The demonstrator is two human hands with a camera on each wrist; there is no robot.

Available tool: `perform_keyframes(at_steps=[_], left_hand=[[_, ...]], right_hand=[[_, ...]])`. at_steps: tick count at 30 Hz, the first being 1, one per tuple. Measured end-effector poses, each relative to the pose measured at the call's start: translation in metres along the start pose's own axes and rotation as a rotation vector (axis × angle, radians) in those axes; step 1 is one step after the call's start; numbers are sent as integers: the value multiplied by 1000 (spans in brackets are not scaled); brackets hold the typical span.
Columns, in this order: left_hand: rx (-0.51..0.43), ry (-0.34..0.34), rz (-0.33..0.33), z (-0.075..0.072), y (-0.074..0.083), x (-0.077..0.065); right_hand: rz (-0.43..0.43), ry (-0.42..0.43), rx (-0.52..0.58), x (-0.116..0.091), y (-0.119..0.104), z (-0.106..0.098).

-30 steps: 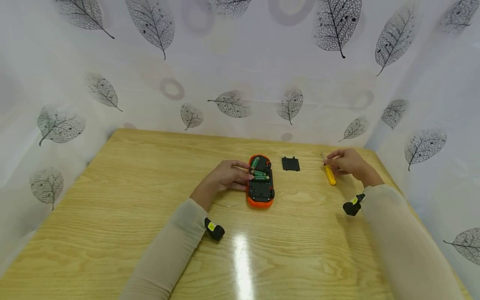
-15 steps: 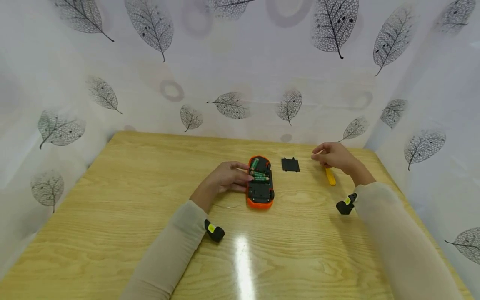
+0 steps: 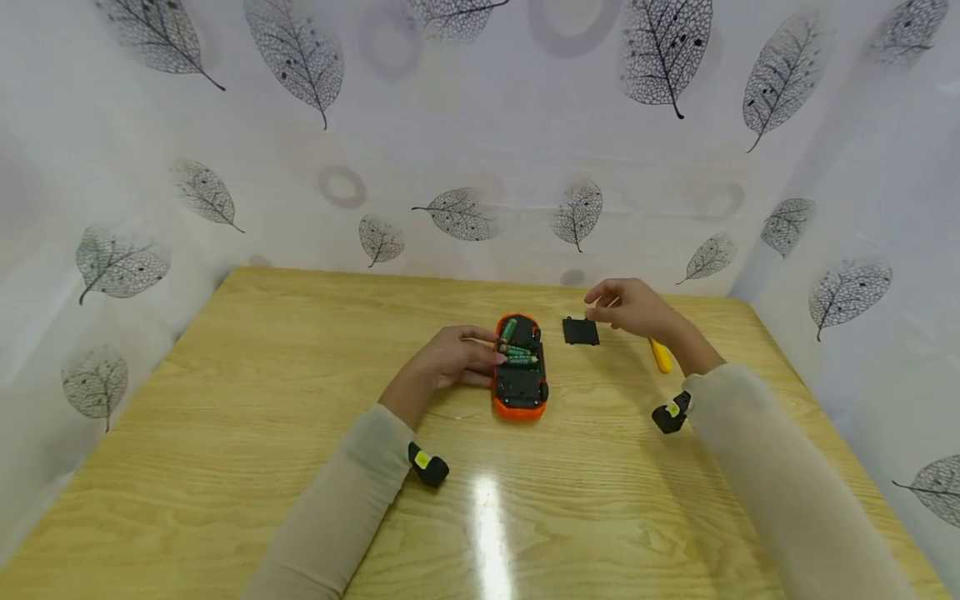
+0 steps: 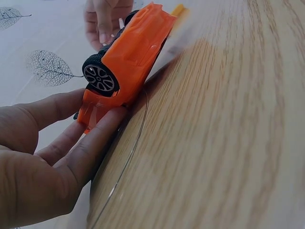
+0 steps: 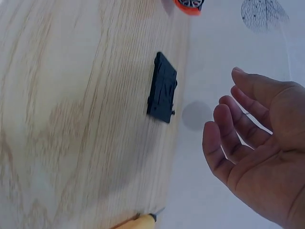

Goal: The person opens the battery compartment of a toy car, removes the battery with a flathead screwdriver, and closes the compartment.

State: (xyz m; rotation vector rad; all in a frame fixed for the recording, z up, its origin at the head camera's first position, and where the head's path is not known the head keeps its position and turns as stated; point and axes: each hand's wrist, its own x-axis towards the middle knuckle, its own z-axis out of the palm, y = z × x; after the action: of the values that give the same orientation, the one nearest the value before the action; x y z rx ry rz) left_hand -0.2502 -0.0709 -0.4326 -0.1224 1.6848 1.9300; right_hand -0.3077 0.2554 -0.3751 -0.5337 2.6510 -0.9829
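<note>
An orange toy car (image 3: 519, 412) lies upside down on the table, its black underside up. Three green batteries (image 3: 519, 359) lie in and over its battery bay. My left hand (image 3: 453, 357) holds the car by its left side; in the left wrist view its fingers (image 4: 102, 131) lie against the orange body (image 4: 136, 52). To the right is a flat black battery cover (image 3: 581, 332). My right hand (image 3: 632, 308) hovers beside that cover, fingers loosely bent and holding nothing. In the right wrist view the cover (image 5: 162, 90) lies apart from the fingertips.
A yellow-handled screwdriver (image 3: 661, 357) lies right of the cover, partly hidden by my right forearm. A thin wire or clear strand (image 4: 128, 162) runs across the wood beside the car. Leaf-patterned cloth (image 3: 465, 142) stands behind the wooden table (image 3: 315, 350) and along its sides.
My right hand has left the screwdriver and moved left to the battery cover, the screwdriver staying on the table. The left hand and the car keep their places.
</note>
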Motion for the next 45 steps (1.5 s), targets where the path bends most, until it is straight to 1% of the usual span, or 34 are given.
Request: perform_keyframes(at_steps=[4, 8, 15, 20, 24, 28, 34, 39, 45], left_hand=[[-5, -2, 1, 1, -1, 0], [-10, -4, 5, 1, -1, 1], [-13, -5, 2, 1, -1, 0], [-17, -6, 8, -1, -1, -1], [-25, -8, 12, -1, -2, 0], [-29, -15, 14, -1, -2, 1], [-27, -23, 9, -1, 0, 0], [-22, -22, 8, -1, 0, -1], [-14, -17, 6, -2, 1, -1]], right_hand=[[-64, -1, -33, 4, -8, 7], [-108, 8, -70, 6, -20, 14], [-178, 27, -65, 7, -46, 26], [-244, 20, -109, 10, -58, 37], [-286, -2, -130, 15, -60, 45], [-309, -18, -145, 19, -61, 51], [-353, -43, -209, 29, -64, 59], [-394, -72, -235, 36, -66, 65], [-418, -98, -252, 41, -68, 69]])
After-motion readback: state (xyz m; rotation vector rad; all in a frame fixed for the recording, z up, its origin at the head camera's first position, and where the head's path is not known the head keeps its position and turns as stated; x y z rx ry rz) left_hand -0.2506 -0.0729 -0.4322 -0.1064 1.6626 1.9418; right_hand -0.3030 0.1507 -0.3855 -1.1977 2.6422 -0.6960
